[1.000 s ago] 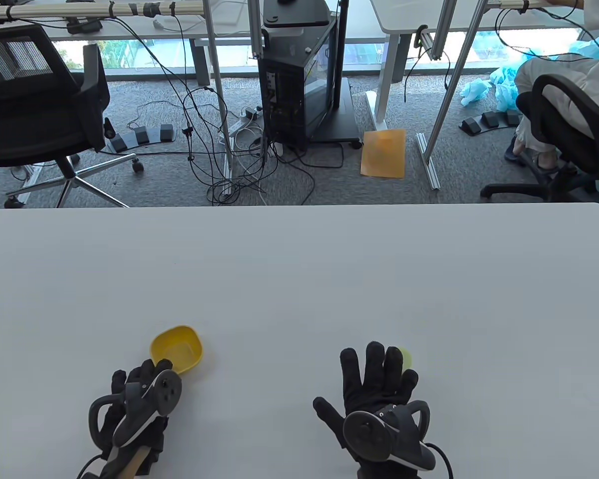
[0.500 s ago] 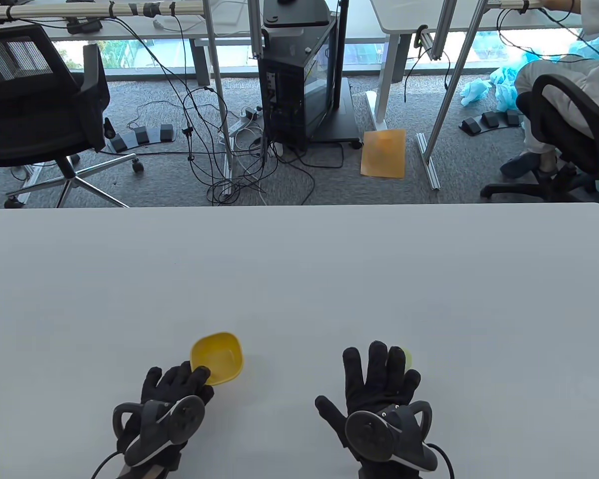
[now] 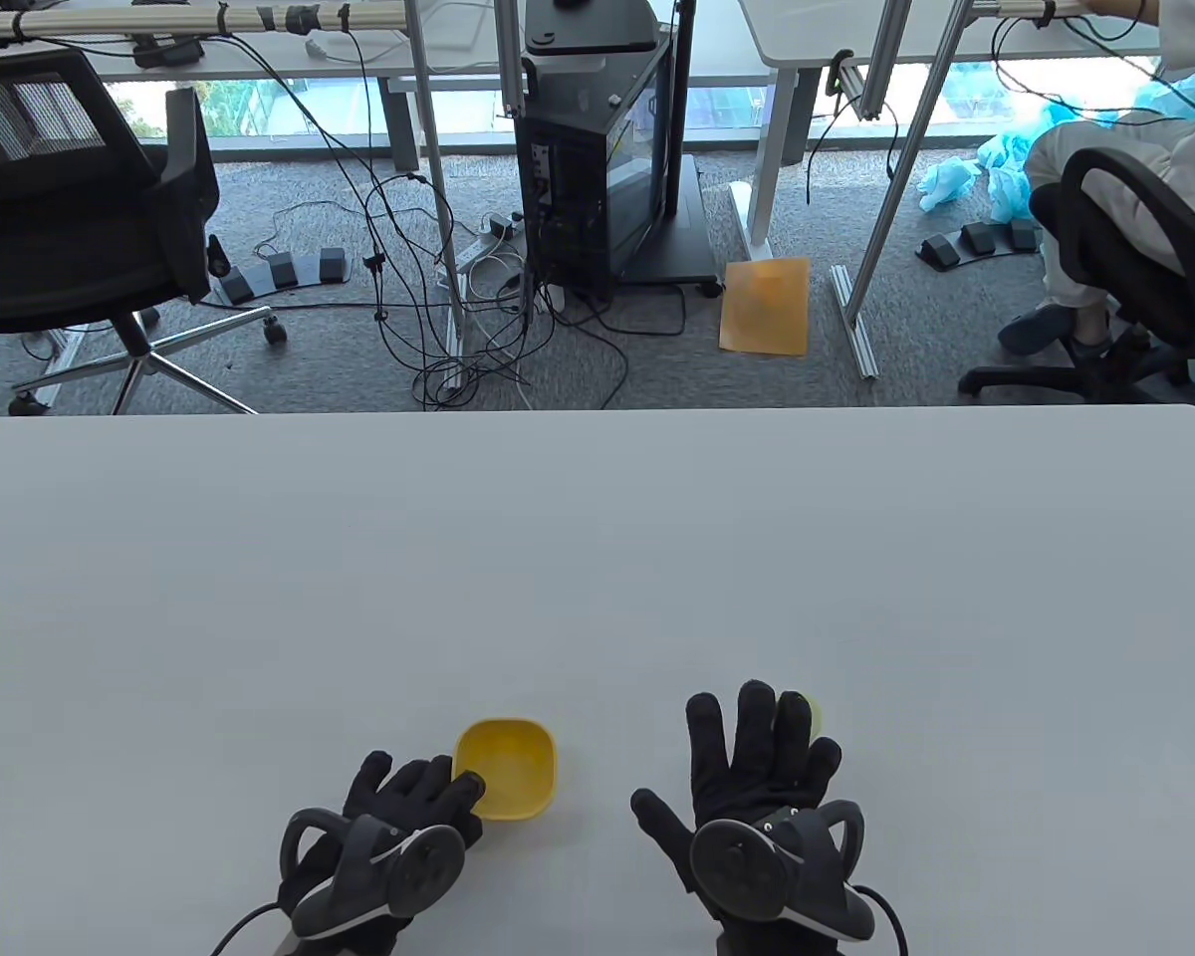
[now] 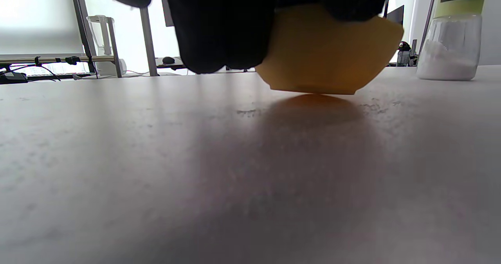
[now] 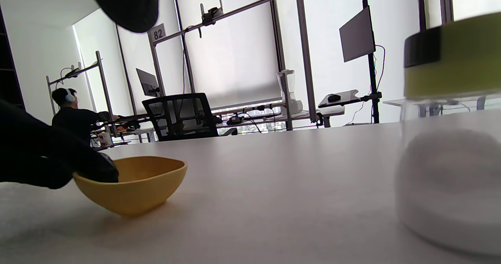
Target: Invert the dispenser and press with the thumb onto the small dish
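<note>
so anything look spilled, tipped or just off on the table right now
Nothing stands out. The yellow dish sits upright on the table with the left hand gripping its rim. The dispenser stands upright, cap on, white powder inside, none spilled. The right hand lies spread, flat, in front of it.

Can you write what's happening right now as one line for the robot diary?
left hand holds yellow dish by its rim | right hand spread above dispenser | dispenser upright, not gripped

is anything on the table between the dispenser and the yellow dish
Nothing visible. The right wrist view shows bare table between the dispenser and the yellow dish. The left hand grips the dish's near rim, outside that path.
</note>
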